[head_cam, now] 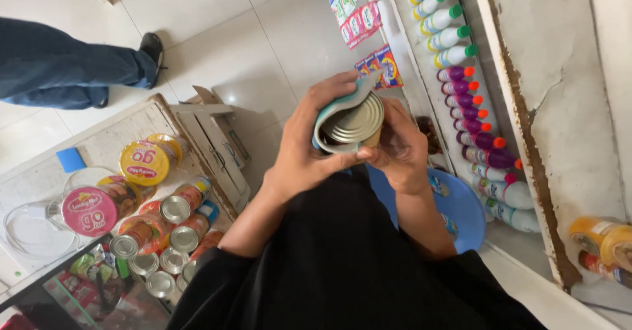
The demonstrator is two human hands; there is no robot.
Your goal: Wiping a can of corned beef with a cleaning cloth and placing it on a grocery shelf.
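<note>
A metal tin can (355, 122) with a silver lid is held in front of me, tilted so its top faces the camera. My left hand (309, 142) wraps a teal cloth (342, 106) around the can's side and rim. My right hand (398, 149) grips the can from the right and below. Both hands touch the can over my black clothing.
A counter (105, 142) at the left carries several tin cans (174, 208), lidded cups (143, 162), a blue sponge (70, 159) and a clear bowl (29, 228). Shelves at the right hold rows of bottles (461, 73). A blue basin (464, 208) sits below. Another person's leg (66, 66) stands upper left.
</note>
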